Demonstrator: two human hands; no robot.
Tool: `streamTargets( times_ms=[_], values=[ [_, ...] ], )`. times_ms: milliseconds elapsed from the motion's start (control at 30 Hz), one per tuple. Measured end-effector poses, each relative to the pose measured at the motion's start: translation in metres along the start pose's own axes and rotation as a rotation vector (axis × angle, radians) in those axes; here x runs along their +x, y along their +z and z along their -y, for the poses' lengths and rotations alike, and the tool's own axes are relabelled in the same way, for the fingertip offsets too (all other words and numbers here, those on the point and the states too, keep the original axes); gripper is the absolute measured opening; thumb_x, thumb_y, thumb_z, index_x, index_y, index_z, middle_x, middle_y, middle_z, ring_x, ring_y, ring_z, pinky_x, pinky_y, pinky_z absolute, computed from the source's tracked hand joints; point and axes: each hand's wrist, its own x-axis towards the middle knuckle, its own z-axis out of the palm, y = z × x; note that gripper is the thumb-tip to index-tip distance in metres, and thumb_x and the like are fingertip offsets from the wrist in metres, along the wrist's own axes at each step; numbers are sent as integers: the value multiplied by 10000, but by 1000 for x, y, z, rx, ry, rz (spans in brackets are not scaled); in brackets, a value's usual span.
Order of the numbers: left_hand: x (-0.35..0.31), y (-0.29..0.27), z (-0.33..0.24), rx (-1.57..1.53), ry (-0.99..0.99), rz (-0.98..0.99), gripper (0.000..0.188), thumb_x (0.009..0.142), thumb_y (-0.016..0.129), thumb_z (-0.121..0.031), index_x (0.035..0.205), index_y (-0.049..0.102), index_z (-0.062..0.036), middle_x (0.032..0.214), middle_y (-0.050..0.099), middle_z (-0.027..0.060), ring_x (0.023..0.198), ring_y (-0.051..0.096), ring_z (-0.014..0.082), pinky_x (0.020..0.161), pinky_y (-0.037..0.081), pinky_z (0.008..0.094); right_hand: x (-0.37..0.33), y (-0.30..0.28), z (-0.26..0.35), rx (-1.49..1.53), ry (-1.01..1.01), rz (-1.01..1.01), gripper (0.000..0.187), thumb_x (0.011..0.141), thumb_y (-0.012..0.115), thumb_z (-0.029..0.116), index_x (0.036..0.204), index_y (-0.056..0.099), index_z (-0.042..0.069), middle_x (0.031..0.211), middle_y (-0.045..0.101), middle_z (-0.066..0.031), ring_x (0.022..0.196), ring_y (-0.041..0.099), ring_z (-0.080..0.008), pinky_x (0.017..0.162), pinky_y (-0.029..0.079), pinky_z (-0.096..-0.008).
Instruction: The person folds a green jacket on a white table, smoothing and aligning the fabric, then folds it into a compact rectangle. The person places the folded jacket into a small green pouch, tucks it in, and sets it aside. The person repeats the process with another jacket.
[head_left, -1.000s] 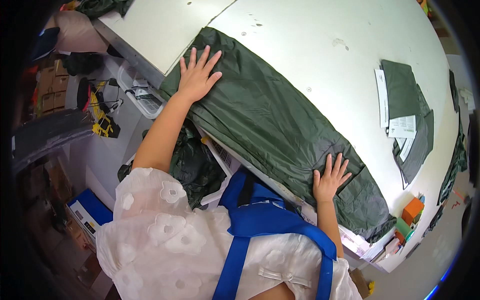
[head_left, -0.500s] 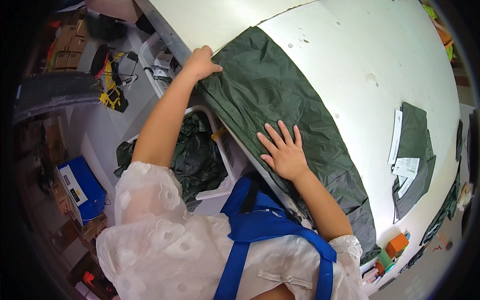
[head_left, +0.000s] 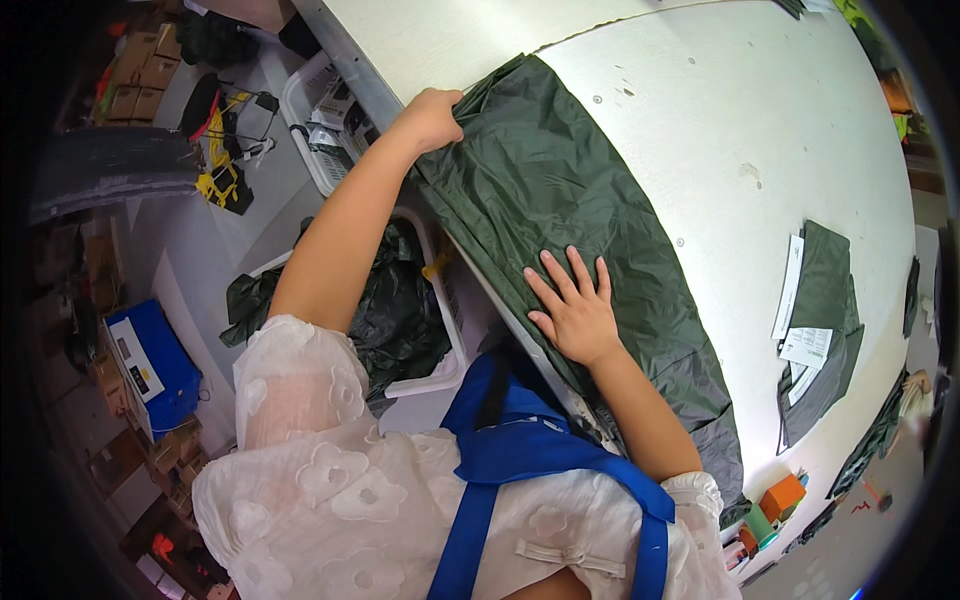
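Observation:
A long piece of thin dark green fabric (head_left: 560,170) lies along the near edge of the white table (head_left: 720,130), wrinkled and apparently layered. At its far left end, my left hand (head_left: 432,118) is closed on the edge, the fabric bunching into folds beside the fingers. Farther down its length, my right hand (head_left: 578,318) rests flat on top, fingers spread. Part of the fabric's near side hangs at the table edge, and my right forearm covers some of its lower part.
Below the table edge stands a white basket (head_left: 455,370) holding crumpled dark green fabric (head_left: 400,310). Another white basket (head_left: 300,110) with small packets is farther left. Folded green pieces with white labels (head_left: 815,330) lie at right, near an orange box (head_left: 782,495). A blue-and-white device (head_left: 155,365) is at left.
My left hand has shifted slightly right, and the fabric's far end is now gathered into folds. My right hand stays spread on the fabric. The view has tilted a little.

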Motion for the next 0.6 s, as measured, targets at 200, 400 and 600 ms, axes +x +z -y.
streamTargets(
  times_ms=[200,400,600],
  values=[
    [-59,10,-51,325,377,-445,194,751,544,-19,937,533,-72,856,542,151,774,577,378,663,486,451,4,-15,-3,348,96,-72,606,858,607,378,1400,417,184,1433,406,-68,1342,326,-321,1117,158,-523],
    [-111,65,-73,404,625,-475,122,737,546,-150,854,523,-127,773,472,45,705,534,225,574,444,350,79,-43,-21,1590,678,-478,882,853,677,332,1434,148,-69,1285,481,-205,1036,534,-196,855,454,-290],
    [-154,76,-91,357,562,-263,393,705,666,-189,1073,564,-99,1073,537,85,1035,505,255,875,403,386,123,-22,-65,1407,821,-611,464,787,718,122,1153,502,-64,967,629,-147,817,611,-193,704,501,-299]
  ],
)
